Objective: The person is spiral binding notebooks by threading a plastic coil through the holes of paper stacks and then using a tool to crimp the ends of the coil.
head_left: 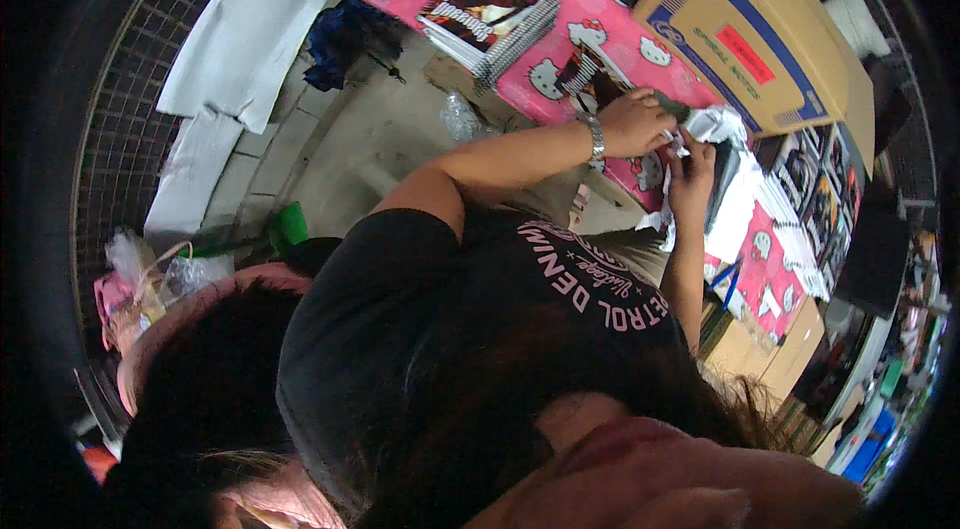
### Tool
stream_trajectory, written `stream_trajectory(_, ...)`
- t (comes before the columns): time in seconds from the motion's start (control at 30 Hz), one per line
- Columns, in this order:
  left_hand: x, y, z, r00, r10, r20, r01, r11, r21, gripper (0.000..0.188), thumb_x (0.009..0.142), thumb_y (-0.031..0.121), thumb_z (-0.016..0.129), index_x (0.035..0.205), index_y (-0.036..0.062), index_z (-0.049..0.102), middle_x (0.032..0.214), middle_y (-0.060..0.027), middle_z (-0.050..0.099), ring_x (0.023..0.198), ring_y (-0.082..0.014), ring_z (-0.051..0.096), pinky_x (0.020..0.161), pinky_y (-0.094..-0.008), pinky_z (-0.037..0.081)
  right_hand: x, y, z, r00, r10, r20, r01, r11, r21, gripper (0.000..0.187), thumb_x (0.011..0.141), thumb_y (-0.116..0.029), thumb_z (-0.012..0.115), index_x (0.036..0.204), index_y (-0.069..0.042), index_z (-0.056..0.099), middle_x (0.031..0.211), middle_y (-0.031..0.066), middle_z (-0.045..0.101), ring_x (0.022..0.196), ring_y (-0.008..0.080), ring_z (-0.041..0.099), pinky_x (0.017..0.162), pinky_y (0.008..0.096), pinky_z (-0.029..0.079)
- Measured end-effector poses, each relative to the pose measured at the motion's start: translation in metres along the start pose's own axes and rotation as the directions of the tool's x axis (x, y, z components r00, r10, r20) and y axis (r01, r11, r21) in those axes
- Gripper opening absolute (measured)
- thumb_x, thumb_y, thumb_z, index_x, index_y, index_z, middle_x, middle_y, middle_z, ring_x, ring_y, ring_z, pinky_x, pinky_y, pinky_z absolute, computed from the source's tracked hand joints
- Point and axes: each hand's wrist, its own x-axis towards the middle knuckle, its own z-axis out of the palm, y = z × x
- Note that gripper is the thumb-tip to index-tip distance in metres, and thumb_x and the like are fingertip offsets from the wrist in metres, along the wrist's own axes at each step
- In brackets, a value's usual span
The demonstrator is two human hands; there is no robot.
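Observation:
My left hand [636, 123], with a metal watch [597, 137] on its wrist, reaches over the pink table. Its fingers are closed at crumpled white wrapping [722, 125], which looks like paper or thin plastic. Close beside it, my right hand [692, 177] pinches the same wrapping, thumb and fingertips together. The wrapping lies partly around a flat dark item [724, 191], whose kind I cannot make out. A spiral notebook [592, 72] with a dark picture cover lies just beyond my left hand and is partly hidden by it.
A stack of spiral notebooks [490, 14] stands at the table's left edge. The pink cloth [590, 32] has white cat faces. A large cardboard box [745, 34] sits at the back right. More picture-covered notebooks [815, 174] lie right of my hands. A person [200, 379] is at lower left.

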Motion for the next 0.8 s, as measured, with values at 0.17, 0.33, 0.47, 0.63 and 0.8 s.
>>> stream_trajectory(0.17, -0.004, 0.002, -0.003, 0.998, 0.004, 0.069, -0.007, 0.999, 0.040, 0.019, 0.085, 0.030, 0.057, 0.096, 0.0146, 0.060, 0.088, -0.0057, 0.063, 0.094, -0.0241, 0.058, 0.098, -0.0431, 0.036, -0.001, 0.008, 0.003, 0.952, 0.249, 0.180, -0.303, 0.864, 0.402, 0.021, 0.097, -0.011, 0.052, 0.115, -0.001, 0.058, 0.093, 0.0043, 0.062, 0.078, 0.0064, 0.055, 0.068, 0.0215, 0.045)
stream_trajectory(0.33, -0.009, 0.004, -0.004, 0.992, -0.002, 0.125, -0.006, 0.998, 0.065, 0.020, 0.087, 0.032, 0.056, 0.099, 0.0161, 0.061, 0.087, -0.0037, 0.062, 0.096, -0.0224, 0.058, 0.100, -0.0422, 0.034, -0.003, 0.009, -0.007, 0.957, 0.204, 0.208, -0.253, 0.936, 0.247, 0.027, 0.090, -0.015, 0.064, 0.113, -0.001, 0.059, 0.105, 0.0122, 0.065, 0.092, 0.0143, 0.059, 0.082, 0.0283, 0.047)
stream_trajectory(0.47, -0.011, 0.003, -0.005, 0.992, 0.004, 0.128, -0.012, 0.998, 0.066, 0.021, 0.087, 0.031, 0.057, 0.103, 0.0175, 0.061, 0.086, -0.0031, 0.062, 0.095, -0.0222, 0.058, 0.101, -0.0426, 0.034, 0.000, 0.007, -0.006, 0.986, 0.067, 0.151, -0.093, 0.981, 0.171, 0.029, 0.088, -0.010, 0.064, 0.116, -0.002, 0.060, 0.088, 0.0064, 0.062, 0.083, 0.0152, 0.058, 0.077, 0.0289, 0.047)
stream_trajectory(0.63, -0.008, 0.003, -0.004, 0.992, 0.007, 0.129, -0.006, 1.000, -0.006, 0.023, 0.084, 0.028, 0.059, 0.104, 0.0176, 0.059, 0.088, -0.0029, 0.061, 0.097, -0.0226, 0.057, 0.102, -0.0442, 0.033, 0.001, 0.003, -0.006, 0.924, 0.291, 0.246, -0.371, 0.833, 0.410, 0.018, 0.093, -0.009, 0.056, 0.110, -0.003, 0.059, 0.085, 0.0018, 0.060, 0.070, 0.0075, 0.053, 0.063, 0.0219, 0.043)
stream_trajectory(0.8, -0.007, 0.003, -0.005, 0.989, 0.018, 0.145, -0.024, 0.999, 0.039, 0.024, 0.081, 0.026, 0.061, 0.102, 0.0148, 0.058, 0.089, -0.0043, 0.061, 0.097, -0.0231, 0.058, 0.101, -0.0441, 0.034, 0.001, -0.003, -0.010, 0.986, 0.017, 0.164, -0.031, 0.996, 0.080, 0.029, 0.090, -0.016, 0.062, 0.115, -0.004, 0.055, 0.084, 0.0093, 0.063, 0.067, 0.0160, 0.058, 0.064, 0.0275, 0.047)
